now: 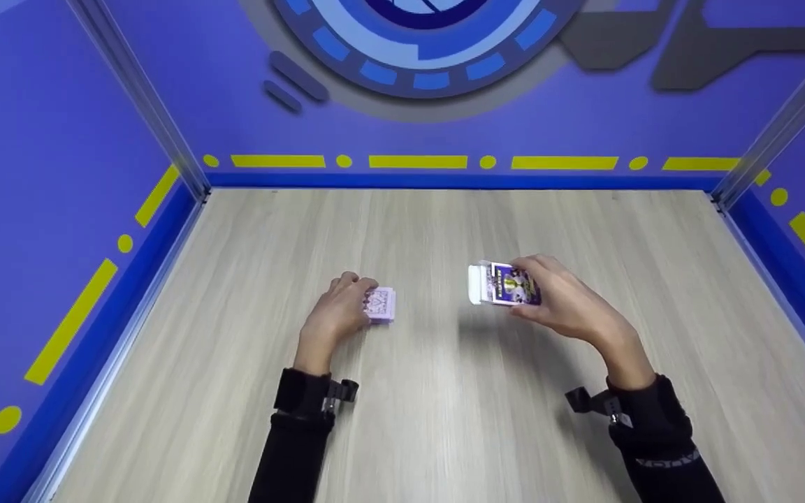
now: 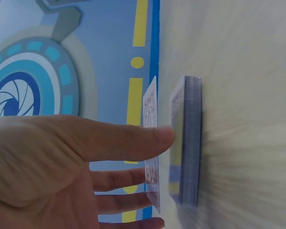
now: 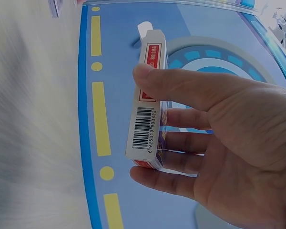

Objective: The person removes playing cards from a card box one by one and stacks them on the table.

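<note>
A deck of playing cards point(image 2: 191, 143) lies stacked on the wooden table. Just above it, my left hand point(image 1: 336, 313) holds a single patterned playing card point(image 2: 150, 107) by its long edges, thumb on the near side and fingertips on the far side. A gap shows between this card and the deck in the left wrist view. To the right, my right hand point(image 1: 564, 299) grips a purple and white card box point(image 1: 514, 285) raised over the table. Its white end flap point(image 1: 475, 284) hangs open toward the left. The thumb presses the barcode side point(image 3: 143, 129) of the box.
The light wooden table point(image 1: 430, 405) is enclosed by a blue back wall point(image 1: 402, 136) and blue side walls with yellow dashes. Metal posts point(image 1: 158, 119) stand at the rear corners. Black straps with small cameras point(image 1: 308, 398) sit on both wrists.
</note>
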{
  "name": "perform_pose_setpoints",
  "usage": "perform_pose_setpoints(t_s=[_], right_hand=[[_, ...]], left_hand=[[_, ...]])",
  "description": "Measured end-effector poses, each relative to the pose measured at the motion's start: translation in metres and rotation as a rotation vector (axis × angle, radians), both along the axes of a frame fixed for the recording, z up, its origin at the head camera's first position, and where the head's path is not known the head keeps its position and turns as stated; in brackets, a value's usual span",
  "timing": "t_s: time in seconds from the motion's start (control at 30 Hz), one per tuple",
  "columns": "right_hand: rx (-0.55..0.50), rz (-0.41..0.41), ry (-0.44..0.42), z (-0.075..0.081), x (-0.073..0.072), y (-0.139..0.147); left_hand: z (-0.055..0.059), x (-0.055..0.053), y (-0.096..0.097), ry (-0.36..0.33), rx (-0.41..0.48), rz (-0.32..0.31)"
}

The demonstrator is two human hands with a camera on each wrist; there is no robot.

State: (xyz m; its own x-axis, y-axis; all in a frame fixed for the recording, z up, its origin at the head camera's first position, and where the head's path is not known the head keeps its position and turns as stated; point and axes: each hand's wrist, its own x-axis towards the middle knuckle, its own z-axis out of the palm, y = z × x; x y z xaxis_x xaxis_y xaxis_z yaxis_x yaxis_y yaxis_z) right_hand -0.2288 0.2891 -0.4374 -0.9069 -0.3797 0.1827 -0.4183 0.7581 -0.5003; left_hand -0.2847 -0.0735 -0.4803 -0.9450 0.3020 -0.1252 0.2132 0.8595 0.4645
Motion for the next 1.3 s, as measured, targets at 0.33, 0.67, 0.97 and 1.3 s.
perform_pose_setpoints(t_s=[0.33,0.67,0.97,1.3], right_hand=[[0.024,0.009,0.009,-0.002,0.001,-0.003],[0.037,0.008,0.02,-0.002,0.001,-0.003],[0.035,0.011,0.016,-0.001,0.001,-0.003],[0.028,0.02,0.025,0.0,0.0,-0.003]], left_hand=[[-0.01,-0.002,0.011,-0.015,0.0,-0.008],[-0.017,-0.007,0.013,0.027,-0.069,-0.057],[-0.018,-0.006,0.012,0.015,-0.064,-0.059],[-0.018,-0.007,0.012,0.014,-0.068,-0.038]])
